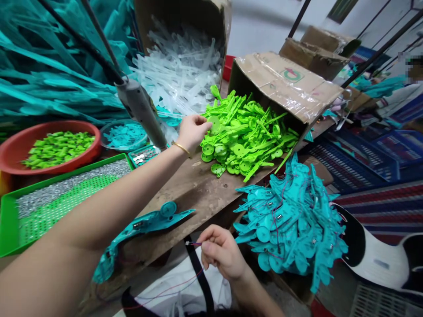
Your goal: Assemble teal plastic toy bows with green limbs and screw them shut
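Observation:
My left hand [193,132], wearing a thin bracelet, is stretched out to the near-left side of a heap of bright green plastic parts [244,136]. Its fingertips are pinched at the edge of a round-ended green plastic part [214,125]. Low in the middle, my right hand [220,252] pinches a thin red-and-blue wire, whose small white connector [187,243] sticks out to the left. The wire loops down across my lap towards a teal plastic part [142,225] lying at the table's front edge.
Teal parts with wires [291,220] are piled at the right. A tipped cardboard box [284,81] stands behind the green heap, near clear plastic parts [185,70]. At left are a red bowl [6,154], a green tray [8,229] of metal screws and a hanging electric screwdriver [140,110].

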A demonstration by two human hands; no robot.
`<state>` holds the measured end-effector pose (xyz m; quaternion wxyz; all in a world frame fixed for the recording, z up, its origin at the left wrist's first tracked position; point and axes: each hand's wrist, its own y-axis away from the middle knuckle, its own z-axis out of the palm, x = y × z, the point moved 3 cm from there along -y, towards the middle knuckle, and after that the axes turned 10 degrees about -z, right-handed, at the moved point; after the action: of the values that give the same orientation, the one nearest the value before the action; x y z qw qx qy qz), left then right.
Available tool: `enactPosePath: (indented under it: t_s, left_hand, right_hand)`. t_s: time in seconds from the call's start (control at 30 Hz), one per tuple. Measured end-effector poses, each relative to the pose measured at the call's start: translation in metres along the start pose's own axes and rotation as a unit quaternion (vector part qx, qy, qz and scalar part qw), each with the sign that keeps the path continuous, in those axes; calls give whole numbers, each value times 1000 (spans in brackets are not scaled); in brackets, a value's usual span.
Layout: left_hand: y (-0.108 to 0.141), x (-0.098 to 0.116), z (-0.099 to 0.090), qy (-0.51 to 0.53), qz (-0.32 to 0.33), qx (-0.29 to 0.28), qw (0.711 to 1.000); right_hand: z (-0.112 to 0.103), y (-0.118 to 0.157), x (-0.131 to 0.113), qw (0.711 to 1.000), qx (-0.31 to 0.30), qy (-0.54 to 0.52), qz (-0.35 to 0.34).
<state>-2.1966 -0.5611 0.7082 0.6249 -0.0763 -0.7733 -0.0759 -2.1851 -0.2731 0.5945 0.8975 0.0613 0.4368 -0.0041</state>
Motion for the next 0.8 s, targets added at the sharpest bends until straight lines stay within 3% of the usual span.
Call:
enactPosePath:
  t_s: [0.27, 0.4, 0.53, 0.63, 0.7, 0.8]
  left_hand:
    - [61, -12, -64, -68, 111, -96, 987]
    - [58, -11, -67, -65, 149, -71, 984]
    - [15, 7, -39, -69, 139, -13, 988]
    - [0, 21, -5, -172, 170, 11, 970]
    - [7, 21, 24, -260, 199, -24, 945]
    - [31, 2, 69, -399, 214, -130, 882]
  right_hand:
    - [14, -3, 7, 999, -23, 40, 29]
    - [26, -7, 9, 995, -33, 72, 56]
    - [38, -8, 7, 992, -49, 94, 68]
    - [40, -6, 7, 990, -54, 105, 72]
    - [39, -5, 6, 991, -50, 103, 71]
    - [36, -4, 6, 992, -37, 98, 71]
